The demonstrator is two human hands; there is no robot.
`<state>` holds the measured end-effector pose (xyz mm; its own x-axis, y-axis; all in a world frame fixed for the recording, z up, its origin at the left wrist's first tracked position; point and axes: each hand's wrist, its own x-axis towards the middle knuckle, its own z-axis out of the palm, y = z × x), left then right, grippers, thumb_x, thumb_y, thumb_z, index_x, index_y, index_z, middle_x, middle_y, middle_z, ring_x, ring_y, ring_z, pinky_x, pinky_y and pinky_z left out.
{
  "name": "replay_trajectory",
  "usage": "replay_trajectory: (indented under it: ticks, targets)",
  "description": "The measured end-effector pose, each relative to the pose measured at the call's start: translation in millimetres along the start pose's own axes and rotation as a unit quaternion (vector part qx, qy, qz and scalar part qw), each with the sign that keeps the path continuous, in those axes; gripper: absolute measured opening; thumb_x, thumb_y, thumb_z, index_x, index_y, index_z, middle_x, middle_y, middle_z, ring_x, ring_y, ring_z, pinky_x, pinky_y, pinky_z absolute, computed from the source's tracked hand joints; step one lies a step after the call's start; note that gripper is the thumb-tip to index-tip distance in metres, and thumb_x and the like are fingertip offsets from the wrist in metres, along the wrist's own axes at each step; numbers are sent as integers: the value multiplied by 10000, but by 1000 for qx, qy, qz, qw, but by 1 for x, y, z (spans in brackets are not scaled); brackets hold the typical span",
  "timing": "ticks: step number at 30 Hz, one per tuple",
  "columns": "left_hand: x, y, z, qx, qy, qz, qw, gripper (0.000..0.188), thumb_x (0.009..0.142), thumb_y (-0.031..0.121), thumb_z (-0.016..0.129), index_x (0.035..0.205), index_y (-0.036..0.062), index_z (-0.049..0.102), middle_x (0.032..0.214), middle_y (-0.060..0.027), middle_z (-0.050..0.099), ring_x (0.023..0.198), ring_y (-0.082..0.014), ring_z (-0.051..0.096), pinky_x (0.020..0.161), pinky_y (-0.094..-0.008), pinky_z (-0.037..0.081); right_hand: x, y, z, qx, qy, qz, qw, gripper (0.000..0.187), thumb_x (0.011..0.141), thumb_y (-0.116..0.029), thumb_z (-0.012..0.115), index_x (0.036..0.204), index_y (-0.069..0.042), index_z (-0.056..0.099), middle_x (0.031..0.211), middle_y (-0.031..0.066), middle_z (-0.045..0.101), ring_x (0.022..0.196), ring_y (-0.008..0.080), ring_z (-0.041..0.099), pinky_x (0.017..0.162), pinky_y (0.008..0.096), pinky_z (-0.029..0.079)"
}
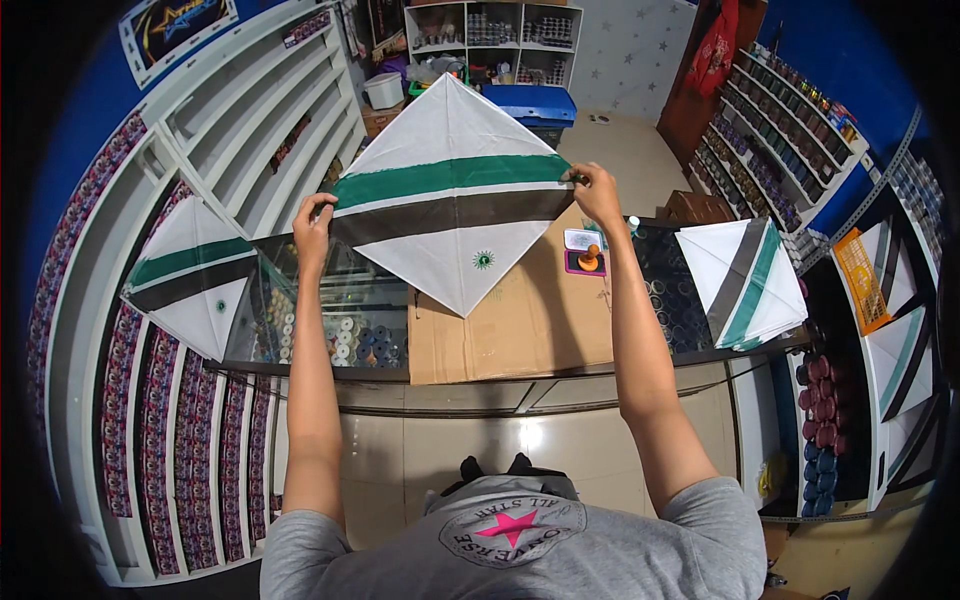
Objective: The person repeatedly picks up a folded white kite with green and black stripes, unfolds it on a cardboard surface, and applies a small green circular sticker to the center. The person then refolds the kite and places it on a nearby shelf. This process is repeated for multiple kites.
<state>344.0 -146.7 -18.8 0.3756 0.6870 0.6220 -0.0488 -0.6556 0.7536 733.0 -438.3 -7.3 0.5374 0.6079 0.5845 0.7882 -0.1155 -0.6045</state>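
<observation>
A white diamond-shaped paper kite (440,125) with a green and a dark stripe is held up over the counter. My left hand (313,215) pinches its left corner, and the fingers of my right hand (596,192) are closed on the right corner. A small round green stamp mark (483,260) shows on the kite's lower right part. Below it a sheet of cardboard (510,345) covers the middle of the counter. Near my right forearm, an orange-handled stamp (589,259) rests on an open pink-edged ink pad (583,240).
Similar kites (190,285) lie at the counter's left end, and a stack of kites (740,270) at its right. Thread spools (345,342) show through the glass counter top (270,250). A blue-lidded box (530,105) stands beyond. Shelves (790,130) line both sides.
</observation>
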Motion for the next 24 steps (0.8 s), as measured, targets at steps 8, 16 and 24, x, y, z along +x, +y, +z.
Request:
replay_trajectory:
  ticks: [8, 16, 24]
  targets:
    - [-5, 4, 3, -28, 4, 29, 999, 98, 863, 4, 558, 926, -4, 632, 958, -21, 584, 870, -110, 534, 799, -227, 386, -6, -2, -4, -25, -8, 11, 1000, 193, 737, 24, 560, 853, -44, 699, 909, 160, 659, 795, 299, 639, 741, 378, 500]
    - [-4, 13, 5, -18, 4, 49, 999, 92, 854, 5, 561, 914, -20, 626, 944, -27, 573, 867, -115, 533, 790, -226, 384, -7, -1, -5, -16, -11, -3, 1000, 200, 738, 30, 544, 860, -20, 695, 887, 158, 674, 741, 266, 650, 714, 351, 513]
    - [-5, 14, 5, -15, 1, 35, 999, 86, 849, -1, 561, 903, -24, 624, 960, -36, 571, 906, -130, 545, 832, -234, 391, -7, 1, -4, -12, -14, 17, 1000, 172, 733, 11, 581, 856, -26, 695, 881, 150, 679, 733, 270, 648, 715, 364, 515]
